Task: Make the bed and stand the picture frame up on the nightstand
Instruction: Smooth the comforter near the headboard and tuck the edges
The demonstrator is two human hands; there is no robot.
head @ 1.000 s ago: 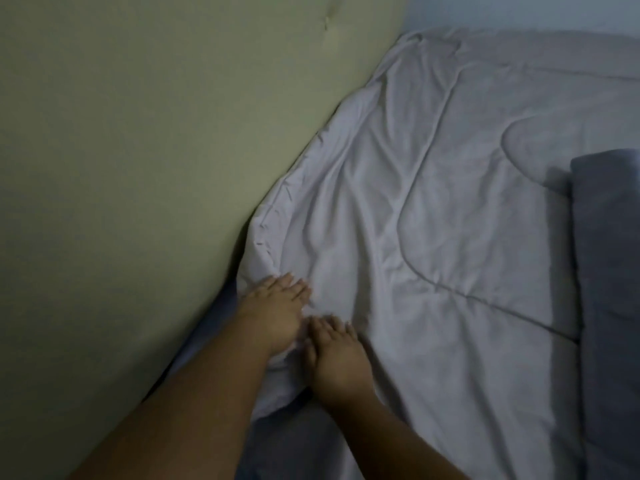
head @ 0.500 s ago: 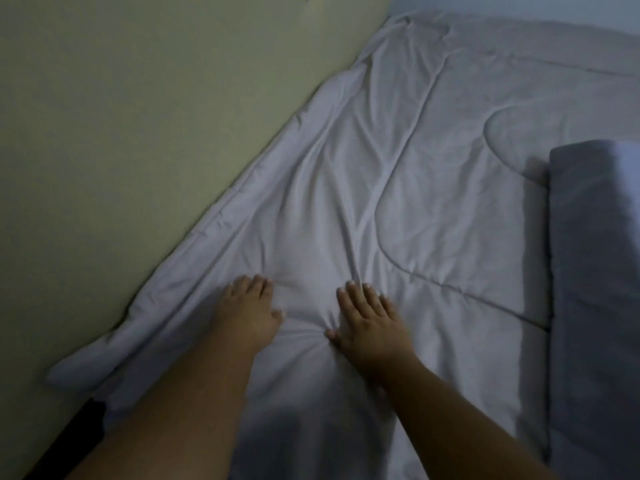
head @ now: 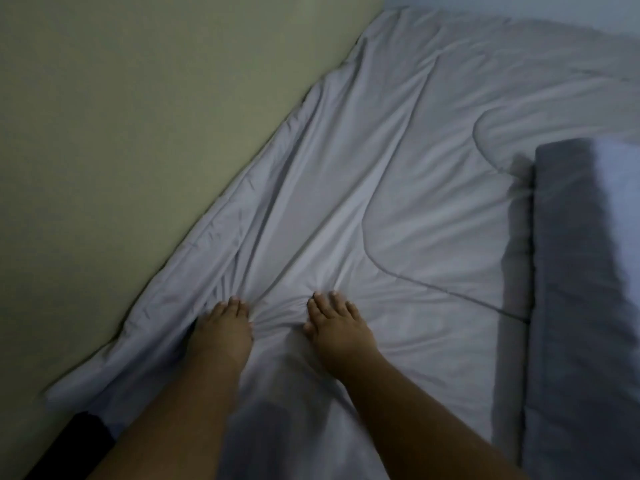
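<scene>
A pale grey quilted comforter (head: 398, 188) lies spread over the bed, its left edge along the wall. My left hand (head: 223, 329) presses flat on it near that edge, palm down, fingers together. A hand's width to the right, my right hand (head: 337, 325) lies flat on the cloth with fingers slightly spread. Folds fan out from between both hands. Neither hand holds anything. A darker grey folded blanket or pillow (head: 581, 306) lies on the comforter at the right. No picture frame or nightstand is in view.
A yellowish-green wall (head: 121, 133) runs diagonally along the bed's left side. A dark gap (head: 86, 434) shows at the lower left between wall and bed. A pale wall (head: 519, 15) stands behind the bed's far end.
The comforter's left edge, bunched up a second ago, now lies flat against the wall. My hands have moved apart and both press flat on the cloth, sliding slightly away from me.
</scene>
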